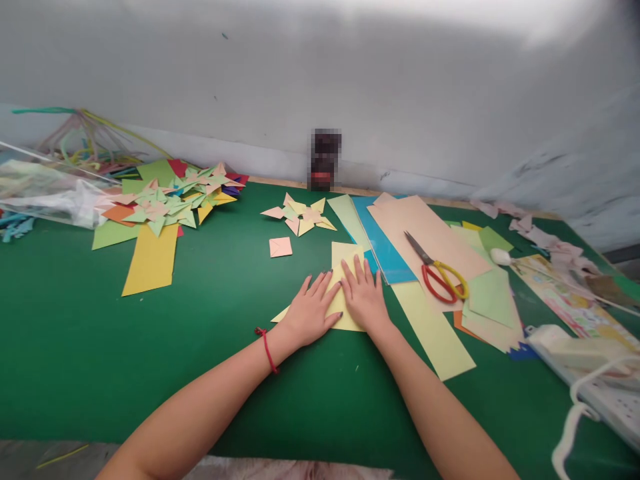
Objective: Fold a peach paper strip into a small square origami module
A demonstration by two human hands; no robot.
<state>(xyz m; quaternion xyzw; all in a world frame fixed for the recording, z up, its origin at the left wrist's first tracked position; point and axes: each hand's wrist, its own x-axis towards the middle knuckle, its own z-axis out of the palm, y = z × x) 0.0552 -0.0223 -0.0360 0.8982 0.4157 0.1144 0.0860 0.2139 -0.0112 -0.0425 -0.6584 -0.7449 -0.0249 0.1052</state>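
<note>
Both palms rest on a pale yellow sheet of paper [347, 253] on the green tabletop. My left hand [313, 307] lies over its left part with the fingers stretched out, and a pointed yellow corner pokes out beneath the wrist. On the right part, my right hand [363, 293] lies flat with its fingers spread. The hands cover much of the sheet, so its folds are hidden. Just beyond my left hand sits a small folded pink square [281, 247]. Behind it is a star of folded pink and yellow paper [303, 215].
Red-and-yellow-handled scissors [437, 267] lie on pink paper [400, 220], beside blue sheets [385, 247] and a yellow strip [435, 330]. Folded paper stars [165, 200] pile up at left, near a clear plastic bag [55, 193]. A white power strip [590, 373] with a cord is at right.
</note>
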